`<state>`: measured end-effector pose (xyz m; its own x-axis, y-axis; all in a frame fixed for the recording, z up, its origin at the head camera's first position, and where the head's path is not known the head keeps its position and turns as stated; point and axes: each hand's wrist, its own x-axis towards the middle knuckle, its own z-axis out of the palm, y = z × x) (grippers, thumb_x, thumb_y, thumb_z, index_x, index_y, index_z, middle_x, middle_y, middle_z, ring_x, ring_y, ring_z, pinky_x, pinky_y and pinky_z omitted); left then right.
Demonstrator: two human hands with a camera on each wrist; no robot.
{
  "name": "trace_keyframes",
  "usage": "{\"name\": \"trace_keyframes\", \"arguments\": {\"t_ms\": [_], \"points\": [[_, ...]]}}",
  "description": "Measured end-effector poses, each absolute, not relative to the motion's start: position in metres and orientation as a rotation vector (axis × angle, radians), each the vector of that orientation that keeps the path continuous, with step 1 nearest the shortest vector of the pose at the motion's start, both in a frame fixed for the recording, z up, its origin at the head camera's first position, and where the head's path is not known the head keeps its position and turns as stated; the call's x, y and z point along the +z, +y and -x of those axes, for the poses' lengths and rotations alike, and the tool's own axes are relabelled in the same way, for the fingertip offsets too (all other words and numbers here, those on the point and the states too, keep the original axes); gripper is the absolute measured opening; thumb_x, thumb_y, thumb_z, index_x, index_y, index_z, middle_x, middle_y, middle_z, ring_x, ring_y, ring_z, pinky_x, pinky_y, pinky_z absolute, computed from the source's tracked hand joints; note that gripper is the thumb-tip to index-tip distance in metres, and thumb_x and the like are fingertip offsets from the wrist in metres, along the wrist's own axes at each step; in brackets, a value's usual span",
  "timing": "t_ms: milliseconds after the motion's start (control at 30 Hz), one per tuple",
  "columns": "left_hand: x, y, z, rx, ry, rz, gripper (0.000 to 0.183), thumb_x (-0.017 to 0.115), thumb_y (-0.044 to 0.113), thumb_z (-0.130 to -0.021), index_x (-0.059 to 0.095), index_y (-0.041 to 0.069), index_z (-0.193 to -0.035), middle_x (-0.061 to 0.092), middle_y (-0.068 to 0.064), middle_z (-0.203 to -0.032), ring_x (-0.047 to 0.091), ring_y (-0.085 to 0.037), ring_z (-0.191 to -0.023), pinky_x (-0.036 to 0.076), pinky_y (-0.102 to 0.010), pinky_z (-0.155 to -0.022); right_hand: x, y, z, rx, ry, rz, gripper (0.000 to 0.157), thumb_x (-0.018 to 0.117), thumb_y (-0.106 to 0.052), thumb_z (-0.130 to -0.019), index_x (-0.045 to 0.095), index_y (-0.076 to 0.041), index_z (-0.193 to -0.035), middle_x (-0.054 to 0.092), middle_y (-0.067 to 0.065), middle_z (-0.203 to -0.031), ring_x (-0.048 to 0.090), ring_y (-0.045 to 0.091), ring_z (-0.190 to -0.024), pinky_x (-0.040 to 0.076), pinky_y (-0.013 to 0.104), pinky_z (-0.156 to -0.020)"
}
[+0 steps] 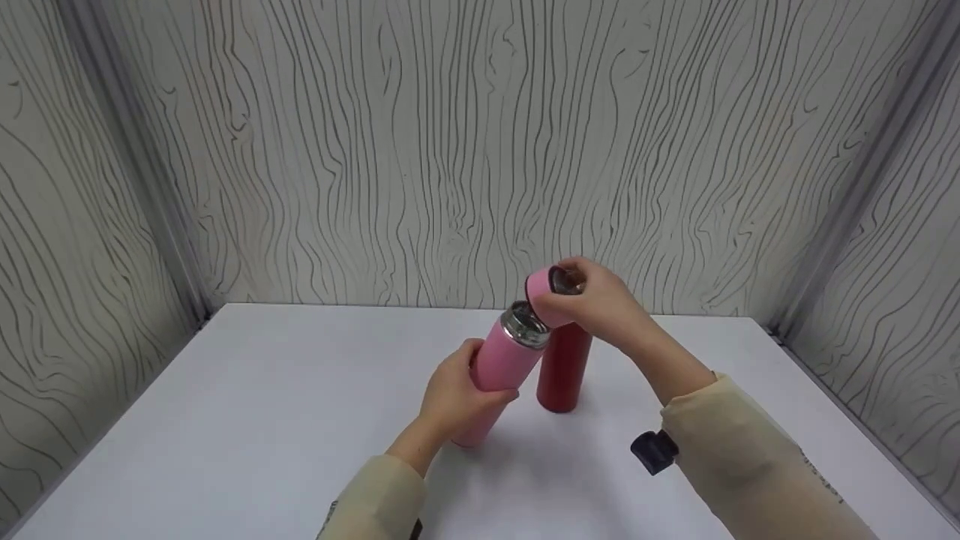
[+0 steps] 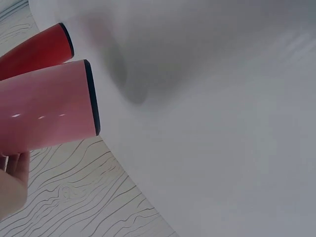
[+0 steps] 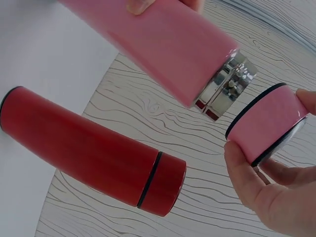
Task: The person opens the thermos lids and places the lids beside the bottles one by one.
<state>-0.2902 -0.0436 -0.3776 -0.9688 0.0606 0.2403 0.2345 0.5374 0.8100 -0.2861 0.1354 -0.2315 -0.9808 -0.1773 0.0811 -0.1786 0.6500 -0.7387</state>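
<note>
My left hand [image 1: 459, 390] grips the body of a pink thermos flask [image 1: 510, 360], which leans to the right with its bare metal neck [image 3: 229, 85] uppermost. Between the fingers and thumb of my right hand [image 1: 604, 300] is the pink lid [image 3: 266, 123], off the flask and close beside the neck. A small gap shows between lid and neck in the right wrist view. The left wrist view has the flask's dark-rimmed base [image 2: 93, 98], with fingers of my left hand [image 2: 15, 182] at its side.
A red thermos flask [image 1: 564, 367] with its lid on stands upright on the white table [image 1: 300, 390], just behind the pink one and partly hidden by it and my right hand. Wood-grain panels [image 1: 450, 150] rise behind the table and at both sides.
</note>
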Motion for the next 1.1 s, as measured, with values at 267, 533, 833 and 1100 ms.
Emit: {"name": "trace_keyframes", "arguments": {"t_ms": [267, 533, 833, 1100], "points": [[-0.377, -0.048, 0.303, -1.3, -2.549, 0.094, 0.069, 0.079, 0.037, -0.071, 0.048, 0.017, -0.13, 0.056, -0.001, -0.118, 0.05, -0.021, -0.114, 0.046, -0.045, -0.096, -0.233, 0.156, 0.285, 1.673, -2.699, -0.258, 0.066, 0.057, -0.034, -0.09, 0.033, 0.0, -0.141, 0.046, 0.018, -0.133, 0.047, 0.029, -0.12, 0.04, 0.044, -0.105], [-0.378, -0.052, 0.319, -1.41, -2.522, 0.026, 0.068, 0.077, 0.028, -0.076, 0.044, 0.011, -0.133, 0.055, -0.006, -0.12, 0.053, -0.023, -0.117, 0.043, -0.045, -0.102, -0.238, 0.168, 0.283, 1.972, -2.562, -0.348, 0.059, 0.053, -0.033, -0.094, 0.033, 0.003, -0.136, 0.049, 0.016, -0.126, 0.052, 0.024, -0.115, 0.041, 0.036, -0.105], [-0.383, -0.056, 0.331, -1.459, -2.472, 0.024, 0.064, 0.073, 0.017, -0.08, 0.041, 0.003, -0.133, 0.053, -0.013, -0.125, 0.051, -0.028, -0.122, 0.039, -0.045, -0.106, -0.24, 0.167, 0.277, 2.117, -2.499, -0.397, 0.053, 0.052, -0.018, -0.092, 0.029, 0.004, -0.134, 0.042, 0.016, -0.128, 0.048, 0.027, -0.118, 0.038, 0.041, -0.107], [-0.393, -0.06, 0.338, -1.431, -2.452, 0.003, 0.06, 0.07, 0.009, -0.081, 0.04, -0.001, -0.132, 0.053, -0.017, -0.125, 0.05, -0.032, -0.122, 0.037, -0.046, -0.106, -0.241, 0.17, 0.273, 2.087, -2.516, -0.401, 0.051, 0.052, -0.014, -0.09, 0.032, 0.006, -0.132, 0.044, 0.016, -0.124, 0.049, 0.027, -0.115, 0.037, 0.044, -0.107]]}}
